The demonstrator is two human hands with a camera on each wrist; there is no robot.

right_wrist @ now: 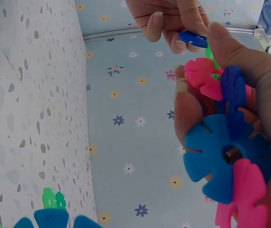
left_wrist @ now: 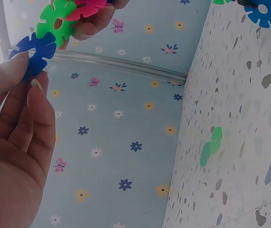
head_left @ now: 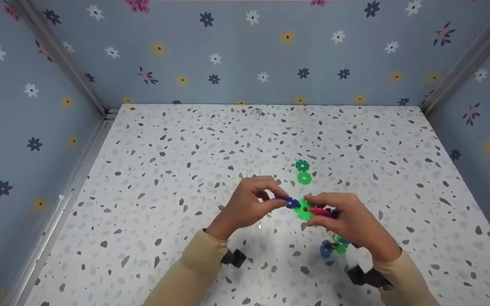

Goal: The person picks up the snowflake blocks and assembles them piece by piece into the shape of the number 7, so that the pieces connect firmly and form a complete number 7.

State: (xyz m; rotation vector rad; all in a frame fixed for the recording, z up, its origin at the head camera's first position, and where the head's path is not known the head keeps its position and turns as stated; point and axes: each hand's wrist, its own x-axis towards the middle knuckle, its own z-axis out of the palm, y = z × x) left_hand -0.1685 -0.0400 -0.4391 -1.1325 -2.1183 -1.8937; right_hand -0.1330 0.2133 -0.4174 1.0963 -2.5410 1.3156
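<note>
Between thumb and fingertips, my left hand (head_left: pixel 251 202) pinches a blue notched plastic disc (left_wrist: pixel 44 51). That disc meets a bright green disc (head_left: pixel 303 210) at its edge, and both hands are close together over the table. My right hand (head_left: pixel 351 216) grips a chain of slotted discs that begins at the green one. In the right wrist view the chain runs through a pink disc (right_wrist: pixel 203 76), a dark blue disc (right_wrist: pixel 234 92), a lighter blue disc (right_wrist: pixel 207 152) and another pink disc (right_wrist: pixel 249 190). The right hand hides part of this chain in the head view.
Two joined green discs (head_left: pixel 304 178) lie on the speckled white table (head_left: pixel 177 144) beyond the hands. A cluster with a blue disc (head_left: pixel 326 249) and a green disc (head_left: pixel 341 247) is below the right hand. Flower-patterned panels (head_left: pixel 262 51) border the table's back and sides.
</note>
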